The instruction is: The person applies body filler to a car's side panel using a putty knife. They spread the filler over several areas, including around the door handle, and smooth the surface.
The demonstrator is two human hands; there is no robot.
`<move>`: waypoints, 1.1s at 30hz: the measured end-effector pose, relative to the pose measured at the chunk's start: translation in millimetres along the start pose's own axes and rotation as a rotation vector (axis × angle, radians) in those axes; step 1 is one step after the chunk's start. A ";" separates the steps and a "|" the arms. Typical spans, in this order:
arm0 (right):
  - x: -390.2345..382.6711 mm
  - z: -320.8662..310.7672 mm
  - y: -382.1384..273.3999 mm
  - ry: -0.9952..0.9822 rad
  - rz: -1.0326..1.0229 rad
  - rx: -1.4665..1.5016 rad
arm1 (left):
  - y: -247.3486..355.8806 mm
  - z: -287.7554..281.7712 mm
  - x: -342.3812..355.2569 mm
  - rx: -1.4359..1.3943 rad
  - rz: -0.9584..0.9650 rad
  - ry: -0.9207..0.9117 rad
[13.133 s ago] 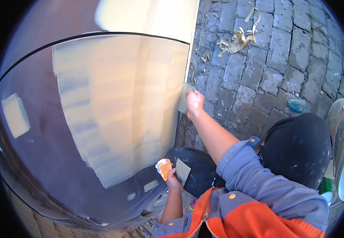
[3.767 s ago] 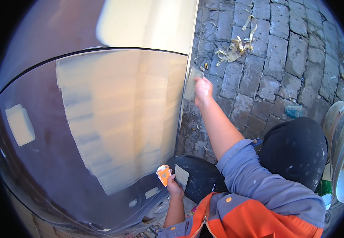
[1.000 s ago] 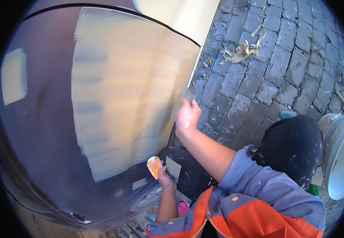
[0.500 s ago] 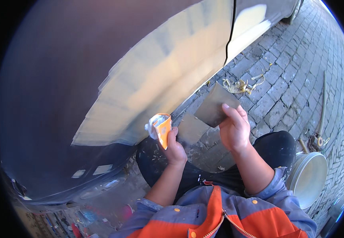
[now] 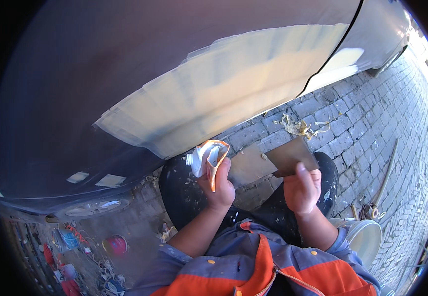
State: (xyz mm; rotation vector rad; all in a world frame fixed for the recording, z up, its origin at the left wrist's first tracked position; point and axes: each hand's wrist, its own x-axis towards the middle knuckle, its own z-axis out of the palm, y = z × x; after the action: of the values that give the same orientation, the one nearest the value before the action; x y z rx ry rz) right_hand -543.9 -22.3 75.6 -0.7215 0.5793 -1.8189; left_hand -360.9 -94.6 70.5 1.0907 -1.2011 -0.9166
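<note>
My left hand (image 5: 219,187) is closed on a crumpled orange-and-white squeeze tube (image 5: 219,163) with a white threaded nozzle, and a thin, flat square plate (image 5: 248,165) sticks out beside it, apparently gripped in the same fingers. My right hand (image 5: 303,187) grips a darker grey thin square spreader (image 5: 289,153), its thumb on the face; the two plates meet or overlap at their edges. Both hands are over my bent, dark-trousered knees. In front of them is a dark car body (image 5: 100,59) with a large cream filler patch (image 5: 233,74) and smaller pale patches.
Brick paving (image 5: 381,108) runs along the car, with crumpled masking scraps (image 5: 298,126), a long pale rod (image 5: 387,172) and a metal fitting (image 5: 370,211) on it. A large bucket (image 5: 364,241) stands at my right. A pink container (image 5: 115,245) and assorted clutter lie lower left.
My right hand has come away from the car's lower edge to beside my left hand with the spreader. The view has swung round along the car, and the tube now sits higher, more upright.
</note>
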 end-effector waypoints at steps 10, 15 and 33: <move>-21.1 -2.9 33.3 0.065 0.157 -0.207 | 3.2 -18.6 0.4 0.211 0.174 0.027; -4.4 27.9 26.8 0.010 0.046 0.050 | -12.8 -11.5 -15.4 0.060 -0.045 0.089; -22.8 -21.3 65.3 0.113 0.513 -0.537 | -33.4 -20.3 -17.1 0.096 -0.148 -0.130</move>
State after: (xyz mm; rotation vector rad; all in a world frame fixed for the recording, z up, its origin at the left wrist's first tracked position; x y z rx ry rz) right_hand -510.5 -21.6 11.4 -0.7351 1.2335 -1.2339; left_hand -342.9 -83.4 33.5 1.2252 -1.2949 -1.0660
